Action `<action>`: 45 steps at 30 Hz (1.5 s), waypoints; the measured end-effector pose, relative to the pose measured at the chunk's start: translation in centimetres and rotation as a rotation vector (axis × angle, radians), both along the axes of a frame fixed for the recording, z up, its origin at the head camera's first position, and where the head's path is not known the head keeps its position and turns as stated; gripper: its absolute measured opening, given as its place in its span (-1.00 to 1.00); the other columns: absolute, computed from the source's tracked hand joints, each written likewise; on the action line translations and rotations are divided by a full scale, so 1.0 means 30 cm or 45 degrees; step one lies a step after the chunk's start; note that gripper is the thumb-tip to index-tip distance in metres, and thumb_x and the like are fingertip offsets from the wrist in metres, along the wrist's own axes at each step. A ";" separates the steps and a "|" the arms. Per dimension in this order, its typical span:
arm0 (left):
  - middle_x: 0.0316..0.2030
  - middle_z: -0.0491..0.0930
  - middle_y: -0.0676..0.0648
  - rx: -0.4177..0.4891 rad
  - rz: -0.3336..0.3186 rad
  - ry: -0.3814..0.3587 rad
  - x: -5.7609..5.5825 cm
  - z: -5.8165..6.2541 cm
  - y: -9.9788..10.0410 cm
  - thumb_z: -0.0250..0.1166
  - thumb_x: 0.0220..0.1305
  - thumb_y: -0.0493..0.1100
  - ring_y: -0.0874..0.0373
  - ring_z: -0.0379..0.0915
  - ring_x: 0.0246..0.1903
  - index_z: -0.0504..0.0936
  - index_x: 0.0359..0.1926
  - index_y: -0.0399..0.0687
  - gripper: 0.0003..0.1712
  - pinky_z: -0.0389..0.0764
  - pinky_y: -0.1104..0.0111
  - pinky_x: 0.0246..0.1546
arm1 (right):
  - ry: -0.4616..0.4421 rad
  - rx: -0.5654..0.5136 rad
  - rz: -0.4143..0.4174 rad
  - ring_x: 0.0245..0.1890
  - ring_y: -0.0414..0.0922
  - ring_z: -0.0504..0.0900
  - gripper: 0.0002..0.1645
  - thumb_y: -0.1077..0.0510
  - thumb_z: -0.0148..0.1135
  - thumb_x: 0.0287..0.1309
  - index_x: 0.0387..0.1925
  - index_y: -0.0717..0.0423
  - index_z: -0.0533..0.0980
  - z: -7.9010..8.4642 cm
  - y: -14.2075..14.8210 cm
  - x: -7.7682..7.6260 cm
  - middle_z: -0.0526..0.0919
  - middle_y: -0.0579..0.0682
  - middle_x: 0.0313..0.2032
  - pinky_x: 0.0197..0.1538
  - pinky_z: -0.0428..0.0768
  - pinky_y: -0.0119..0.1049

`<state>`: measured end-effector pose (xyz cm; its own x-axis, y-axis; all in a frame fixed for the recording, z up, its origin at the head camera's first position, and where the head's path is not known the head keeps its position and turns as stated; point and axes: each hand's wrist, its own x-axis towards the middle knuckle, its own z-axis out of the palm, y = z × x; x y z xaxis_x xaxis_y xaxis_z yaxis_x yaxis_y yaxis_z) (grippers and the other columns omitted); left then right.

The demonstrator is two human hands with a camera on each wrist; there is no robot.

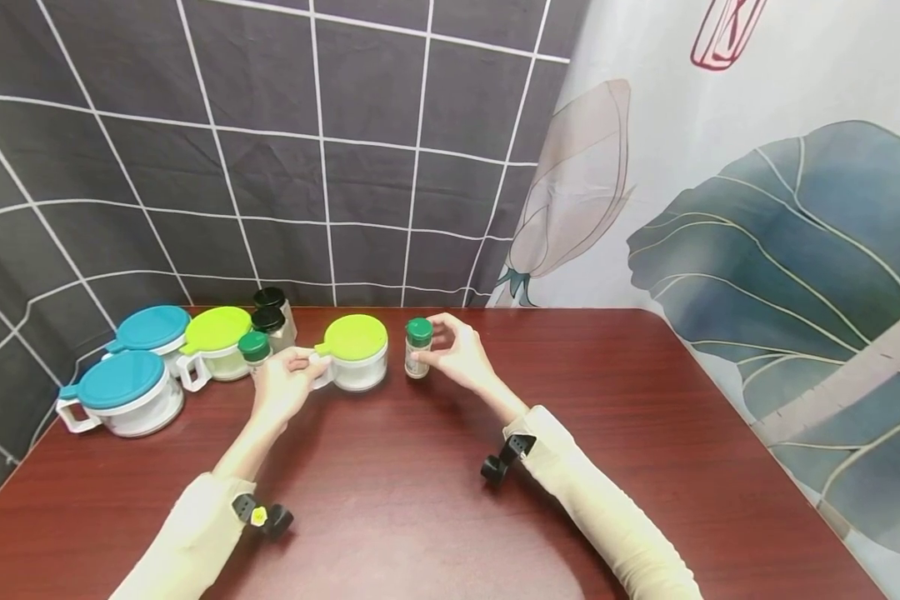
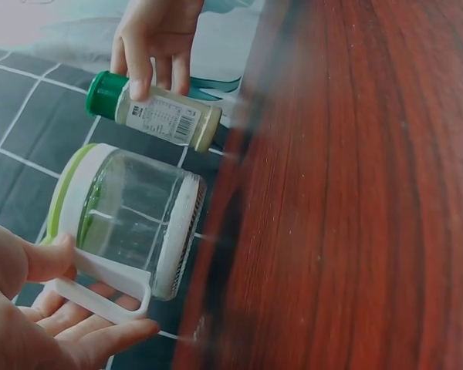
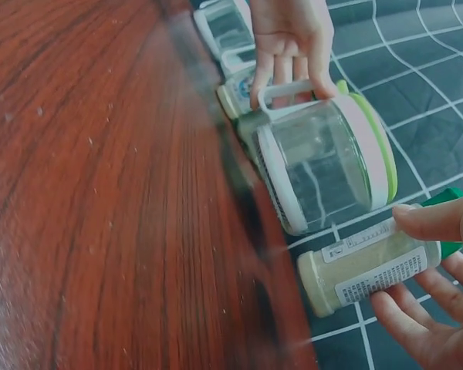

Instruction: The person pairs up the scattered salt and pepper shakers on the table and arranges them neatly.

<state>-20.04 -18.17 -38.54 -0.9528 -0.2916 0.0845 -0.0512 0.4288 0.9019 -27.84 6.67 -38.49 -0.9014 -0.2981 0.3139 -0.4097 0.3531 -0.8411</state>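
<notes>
My left hand (image 1: 283, 387) holds the white handle of a clear seasoning jar (image 1: 360, 372) with a lime-green lid. In the left wrist view the thumb lies on the handle's lid end and the fingers pass behind the handle. Just right of this jar, my right hand (image 1: 459, 357) pinches a spice bottle (image 1: 417, 357) with a green cap between thumb and fingers. The right wrist view shows the bottle's pale contents (image 3: 363, 266) and printed labels. Both containers are upright, side by side near the table's back edge.
Left of the hands stand two blue-lidded jars (image 1: 123, 380), another lime-lidded jar (image 1: 217, 331), two black-capped bottles (image 1: 268, 320) and a second green-capped bottle (image 1: 254, 347) partly behind my left hand. A dark checked cloth (image 1: 375, 192) hangs behind the reddish-brown table (image 1: 390, 500).
</notes>
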 end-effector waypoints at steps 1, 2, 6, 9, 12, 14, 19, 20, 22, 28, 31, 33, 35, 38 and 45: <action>-0.09 0.64 -0.39 0.000 0.001 0.000 -0.004 0.001 0.004 0.29 0.24 -0.17 -0.14 0.58 -0.06 0.59 -0.07 -0.39 -0.64 0.43 0.68 -0.41 | -0.003 0.002 -0.006 -0.17 0.04 0.71 -0.47 0.28 0.51 -0.17 -0.07 0.19 0.54 0.000 0.002 -0.003 0.70 0.18 -0.19 -0.10 0.65 -0.20; -0.09 0.64 -0.39 0.000 0.001 0.001 -0.008 0.001 0.008 0.29 0.24 -0.17 -0.14 0.58 -0.06 0.59 -0.07 -0.39 -0.65 0.43 0.68 -0.41 | -0.005 0.003 -0.010 -0.17 0.04 0.71 -0.47 0.28 0.51 -0.17 -0.07 0.19 0.54 -0.001 0.005 -0.007 0.70 0.17 -0.19 -0.09 0.65 -0.21; -0.09 0.64 -0.39 -0.006 -0.001 -0.001 -0.022 0.008 0.023 0.29 0.24 -0.17 -0.15 0.58 -0.06 0.59 -0.07 -0.38 -0.65 0.41 0.68 -0.41 | -0.010 0.008 -0.023 -0.17 0.03 0.71 -0.46 0.28 0.51 -0.17 -0.06 0.19 0.53 -0.005 0.015 -0.020 0.70 0.17 -0.18 -0.08 0.64 -0.22; -0.09 0.64 -0.39 -0.010 -0.012 0.000 -0.029 0.017 0.034 0.28 0.25 -0.17 -0.16 0.57 -0.07 0.59 -0.08 -0.39 -0.66 0.40 0.68 -0.42 | -0.011 0.007 -0.031 -0.16 0.04 0.71 -0.46 0.28 0.51 -0.17 -0.05 0.19 0.53 -0.005 0.023 -0.029 0.70 0.17 -0.17 -0.08 0.65 -0.19; -0.09 0.63 -0.40 -0.018 -0.015 0.006 -0.038 0.023 0.042 0.28 0.25 -0.17 -0.18 0.57 -0.07 0.59 -0.08 -0.39 -0.66 0.39 0.67 -0.42 | -0.015 0.002 -0.033 -0.15 0.06 0.71 -0.46 0.28 0.50 -0.17 -0.05 0.20 0.53 -0.004 0.031 -0.037 0.70 0.19 -0.16 -0.07 0.64 -0.15; -0.09 0.63 -0.39 -0.036 -0.015 0.002 -0.045 0.026 0.046 0.28 0.25 -0.17 -0.18 0.57 -0.06 0.59 -0.08 -0.38 -0.66 0.39 0.66 -0.41 | -0.020 0.004 -0.037 -0.15 0.06 0.70 -0.47 0.29 0.50 -0.16 -0.06 0.21 0.53 -0.004 0.036 -0.043 0.70 0.20 -0.16 -0.07 0.64 -0.14; -0.09 0.65 -0.36 -0.090 -0.005 -0.006 -0.063 0.029 0.054 0.28 0.25 -0.13 -0.16 0.59 -0.06 0.61 -0.06 -0.34 -0.64 0.43 0.58 -0.36 | -0.028 0.022 -0.055 -0.15 0.05 0.71 -0.46 0.29 0.49 -0.16 -0.05 0.21 0.53 -0.004 0.042 -0.048 0.70 0.19 -0.16 -0.09 0.65 -0.17; -0.09 0.65 -0.35 -0.098 -0.002 -0.010 -0.067 0.030 0.056 0.28 0.25 -0.12 -0.16 0.59 -0.06 0.61 -0.06 -0.33 -0.64 0.44 0.55 -0.35 | -0.027 0.026 -0.058 -0.15 0.05 0.71 -0.46 0.28 0.50 -0.16 -0.05 0.21 0.53 -0.005 0.043 -0.050 0.70 0.19 -0.15 -0.09 0.65 -0.18; -0.10 0.66 -0.34 -0.100 0.004 -0.008 -0.075 0.030 0.060 0.29 0.24 -0.11 -0.15 0.60 -0.07 0.62 -0.06 -0.31 -0.64 0.45 0.51 -0.32 | -0.026 0.027 -0.063 -0.15 0.05 0.71 -0.46 0.28 0.50 -0.16 -0.05 0.22 0.53 -0.004 0.044 -0.053 0.70 0.20 -0.15 -0.09 0.65 -0.18; -0.11 0.67 -0.33 -0.095 0.006 0.004 -0.102 0.029 0.075 0.29 0.24 -0.11 -0.13 0.61 -0.07 0.63 -0.07 -0.31 -0.65 0.46 0.52 -0.31 | -0.014 0.026 -0.071 -0.15 0.07 0.72 -0.47 0.31 0.49 -0.16 -0.06 0.23 0.53 -0.004 0.045 -0.070 0.71 0.21 -0.16 -0.06 0.65 -0.13; -0.11 0.67 -0.33 -0.088 0.005 0.002 -0.113 0.025 0.082 0.28 0.25 -0.11 -0.13 0.62 -0.07 0.62 -0.07 -0.31 -0.64 0.46 0.52 -0.30 | -0.008 0.038 -0.075 -0.15 0.07 0.72 -0.47 0.31 0.48 -0.15 -0.05 0.22 0.53 -0.003 0.046 -0.077 0.71 0.21 -0.16 -0.06 0.65 -0.13; -0.10 0.67 -0.33 -0.082 0.010 -0.001 -0.121 0.022 0.085 0.28 0.25 -0.11 -0.13 0.61 -0.06 0.62 -0.06 -0.31 -0.64 0.46 0.52 -0.29 | -0.005 0.049 -0.079 -0.15 0.07 0.72 -0.47 0.31 0.48 -0.15 -0.05 0.22 0.53 -0.002 0.047 -0.082 0.71 0.21 -0.16 -0.06 0.65 -0.14; -0.09 0.67 -0.32 -0.072 0.012 -0.011 -0.128 0.018 0.087 0.29 0.24 -0.10 -0.12 0.62 -0.06 0.62 -0.06 -0.30 -0.63 0.46 0.53 -0.29 | -0.004 0.058 -0.084 -0.15 0.07 0.71 -0.47 0.32 0.48 -0.15 -0.04 0.22 0.53 0.000 0.049 -0.085 0.71 0.22 -0.15 -0.06 0.65 -0.14; -0.09 0.67 -0.33 -0.060 0.017 -0.012 -0.137 0.014 0.090 0.29 0.24 -0.10 -0.12 0.62 -0.05 0.62 -0.05 -0.31 -0.62 0.45 0.57 -0.32 | 0.001 0.070 -0.091 -0.14 0.08 0.71 -0.46 0.32 0.48 -0.16 -0.04 0.22 0.53 0.002 0.051 -0.092 0.71 0.22 -0.15 -0.05 0.65 -0.13; -0.12 0.67 -0.33 -0.029 0.036 0.008 -0.158 0.007 0.103 0.31 0.22 -0.14 -0.11 0.62 -0.09 0.63 -0.07 -0.31 -0.65 0.40 0.62 -0.37 | 0.011 0.077 -0.095 -0.13 0.10 0.71 -0.44 0.31 0.48 -0.16 -0.02 0.23 0.52 0.007 0.052 -0.109 0.70 0.23 -0.13 -0.03 0.64 -0.12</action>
<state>-24.79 -15.08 -38.33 -0.9438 -0.3160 0.0971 -0.0582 0.4478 0.8923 -31.11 8.22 -38.28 -0.9192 -0.2489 0.3053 -0.3875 0.4329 -0.8139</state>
